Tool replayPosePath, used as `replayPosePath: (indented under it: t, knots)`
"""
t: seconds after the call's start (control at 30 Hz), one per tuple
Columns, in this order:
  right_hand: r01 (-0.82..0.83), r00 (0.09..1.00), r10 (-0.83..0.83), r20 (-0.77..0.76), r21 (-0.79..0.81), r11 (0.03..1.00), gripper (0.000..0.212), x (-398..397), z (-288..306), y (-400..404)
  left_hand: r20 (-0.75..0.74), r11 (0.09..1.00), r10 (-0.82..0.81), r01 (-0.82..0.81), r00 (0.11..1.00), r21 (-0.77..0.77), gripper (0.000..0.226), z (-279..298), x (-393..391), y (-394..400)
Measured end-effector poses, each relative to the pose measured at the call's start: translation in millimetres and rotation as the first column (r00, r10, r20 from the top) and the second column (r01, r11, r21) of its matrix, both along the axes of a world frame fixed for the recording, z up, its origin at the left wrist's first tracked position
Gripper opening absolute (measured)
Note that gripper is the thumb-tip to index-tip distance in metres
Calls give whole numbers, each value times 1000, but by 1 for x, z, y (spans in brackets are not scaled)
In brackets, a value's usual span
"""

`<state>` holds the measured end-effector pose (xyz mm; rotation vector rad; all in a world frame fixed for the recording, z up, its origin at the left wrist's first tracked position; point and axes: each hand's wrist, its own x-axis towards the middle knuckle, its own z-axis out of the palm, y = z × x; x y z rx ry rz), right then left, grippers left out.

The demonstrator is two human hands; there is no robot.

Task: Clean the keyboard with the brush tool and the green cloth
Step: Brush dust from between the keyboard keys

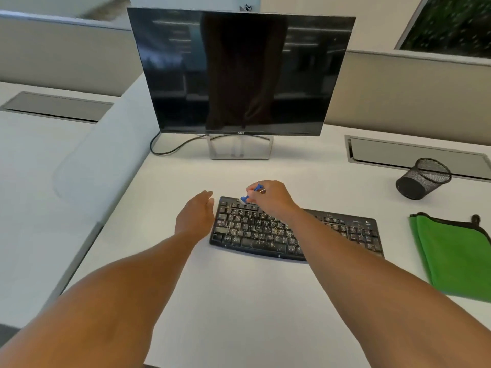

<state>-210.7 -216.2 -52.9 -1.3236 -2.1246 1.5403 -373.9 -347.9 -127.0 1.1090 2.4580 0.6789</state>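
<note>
- Keyboard (295, 232): black, lies flat on the white desk (239, 301) in front of the monitor (239, 73); pale specks cover the keys on its left and middle parts.
- Brush tool (251, 193): small, blue, tip over the keyboard's far left corner.
- Right hand (268, 199): fingers pinched closed on the brush tool, forearm crossing above the keys.
- Left hand (196, 216): fingers loosely apart, holding nothing, just beside the keyboard's left edge.
- Green cloth (451, 256): folded, on the desk to the right of the keyboard, apart from it.
- Black mesh cup (422, 179): tipped on its side, beyond the cloth.
</note>
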Motion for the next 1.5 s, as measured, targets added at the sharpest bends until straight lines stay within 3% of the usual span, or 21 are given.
replayPosePath:
  t: [0.13, 0.37, 0.5, 0.63, 0.73, 0.8, 0.9, 0.97, 1.13, 1.23, 1.33, 1.43, 1.5]
  knots:
    - [-109, 993, 101, 62, 150, 983, 19, -13, -13, -5, -122, 989, -148, 145, 981, -38, 47, -23, -13, -7]
    - [-217, 974, 189, 127, 273, 937, 22, -36, -26, -7, -95, 941, -338, 333, 936, -64, 55, -56, -19, -8]
    - [-294, 949, 255, 185, 225, 929, 18, -44, -27, -5, -125, 926, -375, 377, 919, -9, 59, -64, -21, -13]
    - [-298, 946, 276, 167, 122, 947, 14, -50, -18, 2, -137, 923, -376, 383, 916, 28, 57, -66, -23, -14]
    - [-225, 971, 199, 136, 213, 951, 17, -54, -18, 4, -140, 923, -374, 382, 917, 38, 57, -66, -22, -13]
    - [-282, 950, 233, 206, 251, 926, 18, -55, -21, 2, -132, 923, -374, 382, 918, 47, 56, -64, -22, -13]
    - [-415, 885, 358, 298, 153, 897, 16, -54, -20, -2, -138, 921, -376, 386, 916, 50, 57, -63, -22, -12]
    - [-408, 887, 362, 287, 119, 905, 15, -55, -15, -2, -143, 919, -381, 391, 913, 47, 57, -63, -23, -12]
    - [-310, 936, 248, 250, 247, 918, 18, -56, -16, -3, -154, 916, -386, 398, 910, 52, 55, -63, -23, -12]
    - [-412, 881, 345, 323, 170, 895, 18, -56, -15, -10, -151, 918, -383, 393, 911, 46, 56, -64, -23, -12]
    - [-402, 883, 367, 291, 71, 913, 15, -58, -9, -11, -156, 921, -374, 386, 914, 52, 54, -64, -24, -12]
    - [-333, 925, 277, 260, 205, 920, 17, -59, -12, -13, -155, 922, -372, 383, 915, 53, 50, -66, -23, -12]
    - [-351, 916, 293, 274, 192, 917, 16, -59, -13, -19, -154, 920, -378, 389, 913, 47, 50, -67, -24, -11]
